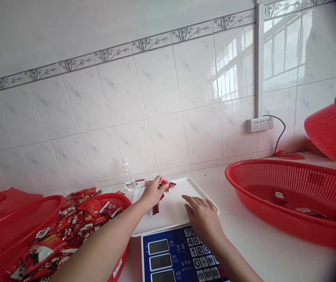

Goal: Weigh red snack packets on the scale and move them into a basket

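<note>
My left hand is closed on small red packets over the left part of a white tray. A dark red packet shows just below its fingers. Over the tray's right side, my right hand has its fingers apart and holds nothing. The tray sits on a blue scale with number keys and three displays. Left of the scale, a red basket is heaped with red snack packets, partly hidden by my left forearm.
At the right stands a large red basket with a few packets inside. Another red basket is tilted behind it. A clear bottle stands by the tiled wall, and a power strip is mounted there. More red baskets are at the left.
</note>
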Tool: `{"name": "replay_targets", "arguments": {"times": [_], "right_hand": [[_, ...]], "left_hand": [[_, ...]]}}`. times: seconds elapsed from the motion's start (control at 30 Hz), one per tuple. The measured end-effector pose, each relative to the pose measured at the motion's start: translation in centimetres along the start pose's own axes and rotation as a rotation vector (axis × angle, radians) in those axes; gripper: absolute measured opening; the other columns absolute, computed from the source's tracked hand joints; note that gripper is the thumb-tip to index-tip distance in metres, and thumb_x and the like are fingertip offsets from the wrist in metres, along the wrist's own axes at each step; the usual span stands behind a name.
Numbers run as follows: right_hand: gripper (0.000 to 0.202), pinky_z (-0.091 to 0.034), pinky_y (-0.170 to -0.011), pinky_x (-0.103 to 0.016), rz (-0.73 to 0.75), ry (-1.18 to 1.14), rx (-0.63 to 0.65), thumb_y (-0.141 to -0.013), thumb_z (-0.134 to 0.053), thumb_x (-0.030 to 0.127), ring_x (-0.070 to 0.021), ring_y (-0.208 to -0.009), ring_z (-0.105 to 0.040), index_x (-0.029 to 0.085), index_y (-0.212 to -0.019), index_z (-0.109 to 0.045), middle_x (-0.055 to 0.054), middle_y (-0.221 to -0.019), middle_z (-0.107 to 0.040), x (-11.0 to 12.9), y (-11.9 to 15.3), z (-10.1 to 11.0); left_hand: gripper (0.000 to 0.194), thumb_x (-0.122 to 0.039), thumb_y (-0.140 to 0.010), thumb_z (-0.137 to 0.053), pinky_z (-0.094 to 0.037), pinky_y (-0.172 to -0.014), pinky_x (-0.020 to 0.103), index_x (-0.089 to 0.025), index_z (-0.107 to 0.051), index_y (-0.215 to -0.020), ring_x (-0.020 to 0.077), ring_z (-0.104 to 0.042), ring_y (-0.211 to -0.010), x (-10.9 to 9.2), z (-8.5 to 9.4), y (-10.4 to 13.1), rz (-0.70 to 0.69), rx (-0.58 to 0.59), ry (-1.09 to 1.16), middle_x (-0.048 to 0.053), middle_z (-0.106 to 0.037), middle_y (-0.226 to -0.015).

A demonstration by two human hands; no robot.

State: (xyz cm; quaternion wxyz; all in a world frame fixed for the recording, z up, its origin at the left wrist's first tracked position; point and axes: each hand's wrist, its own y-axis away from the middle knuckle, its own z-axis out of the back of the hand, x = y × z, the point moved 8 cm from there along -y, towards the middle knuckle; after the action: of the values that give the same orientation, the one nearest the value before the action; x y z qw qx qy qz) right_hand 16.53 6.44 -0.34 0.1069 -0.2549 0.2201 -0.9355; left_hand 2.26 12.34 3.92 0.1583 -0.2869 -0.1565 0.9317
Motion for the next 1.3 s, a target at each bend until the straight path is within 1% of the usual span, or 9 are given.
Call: {"name": "replay_targets", "arguments": {"times": [0.13,0.23,0.4,0.6,0.67,0.83,0.97,1.1,1.3], "right_hand": [[0.037,-0.023,-0.100,-0.048,-0.013,-0.010,0.023,-0.088,-0.032,0.018,-0.0205,-0.111,-0.051,0.022,-0.116,-0.055,-0.006,-0.112,-0.063,0.1,0.0,0.0],[0.036,-0.023,-0.100,-0.048,-0.013,-0.029,0.033,-0.088,-0.032,0.019,-0.0203,-0.109,-0.053,0.022,-0.115,-0.055,-0.006,-0.111,-0.064,0.1,0.1,0.1],[0.035,-0.025,-0.098,-0.047,0.001,-0.051,0.015,-0.088,-0.032,0.018,-0.0200,-0.106,-0.054,0.023,-0.113,-0.056,-0.007,-0.109,-0.065,0.2,0.0,0.3],[0.035,-0.027,-0.097,-0.046,-0.001,-0.057,0.016,-0.088,-0.032,0.018,-0.0195,-0.104,-0.056,0.024,-0.113,-0.057,-0.006,-0.107,-0.066,0.1,0.0,0.3],[0.035,-0.028,-0.097,-0.046,-0.001,-0.055,0.017,-0.087,-0.033,0.018,-0.0198,-0.104,-0.056,0.024,-0.113,-0.057,-0.006,-0.107,-0.066,0.1,0.0,0.3],[0.035,-0.028,-0.096,-0.045,-0.001,-0.050,0.013,-0.087,-0.034,0.018,-0.0197,-0.103,-0.056,0.024,-0.113,-0.056,-0.006,-0.105,-0.067,0.4,0.0,0.5],[0.034,-0.027,-0.096,-0.046,0.006,-0.055,0.013,-0.086,-0.035,0.018,-0.0194,-0.103,-0.056,0.026,-0.111,-0.057,-0.004,-0.104,-0.067,0.4,0.0,0.5],[0.033,-0.027,-0.095,-0.045,0.009,-0.062,0.013,-0.086,-0.034,0.018,-0.0201,-0.102,-0.056,0.025,-0.109,-0.057,-0.005,-0.105,-0.067,0.5,0.1,0.5],[0.033,-0.026,-0.096,-0.045,0.003,-0.070,0.023,-0.086,-0.035,0.019,-0.0205,-0.104,-0.056,0.024,-0.110,-0.057,-0.005,-0.107,-0.066,0.5,0.1,0.7]], "left_hand": [[0.018,-0.038,-0.081,-0.046,-0.034,-0.054,0.021,-0.021,-0.049,-0.075,0.0114,-0.046,-0.055,1.0,1.7,-0.4,0.121,-0.087,0.057,-0.006,-0.049,-0.057],[0.017,-0.038,-0.079,-0.049,-0.034,-0.055,0.021,-0.021,-0.048,-0.075,0.0111,-0.047,-0.057,1.2,1.5,-0.7,0.147,-0.078,0.072,-0.005,-0.052,-0.061],[0.018,-0.038,-0.077,-0.054,-0.040,-0.060,0.022,-0.020,-0.050,-0.076,0.0122,-0.054,-0.066,1.0,-0.6,-1.8,0.155,-0.005,0.235,-0.001,-0.060,-0.073],[0.022,-0.036,-0.072,-0.058,-0.044,-0.050,0.024,-0.021,-0.050,-0.087,0.0115,-0.051,-0.052,2.3,-4.5,-2.7,0.513,0.260,0.449,-0.003,-0.056,-0.065],[0.023,-0.033,-0.069,-0.061,-0.044,-0.048,0.025,-0.021,-0.049,-0.085,0.0114,-0.050,-0.051,2.1,-4.8,-2.8,0.544,0.314,0.425,-0.003,-0.055,-0.062],[0.026,-0.018,-0.059,-0.065,-0.043,-0.048,0.023,-0.019,-0.050,-0.080,0.0129,-0.054,-0.056,1.2,-4.9,-3.1,0.456,0.350,0.330,-0.001,-0.059,-0.068],[0.029,-0.009,-0.056,-0.062,-0.040,-0.048,0.020,-0.018,-0.049,-0.081,0.0126,-0.055,-0.060,1.5,-4.5,-3.1,0.426,0.243,0.295,0.000,-0.059,-0.072],[0.027,-0.008,-0.059,-0.059,-0.040,-0.048,0.019,-0.018,-0.047,-0.080,0.0112,-0.055,-0.059,1.5,-2.2,-2.9,0.385,0.161,0.288,-0.002,-0.057,-0.069],[0.018,-0.014,-0.063,-0.057,-0.045,-0.059,0.023,-0.018,-0.052,-0.079,0.0141,-0.058,-0.067,-0.8,1.4,-1.3,0.140,0.238,0.204,0.000,-0.060,-0.074]]}}
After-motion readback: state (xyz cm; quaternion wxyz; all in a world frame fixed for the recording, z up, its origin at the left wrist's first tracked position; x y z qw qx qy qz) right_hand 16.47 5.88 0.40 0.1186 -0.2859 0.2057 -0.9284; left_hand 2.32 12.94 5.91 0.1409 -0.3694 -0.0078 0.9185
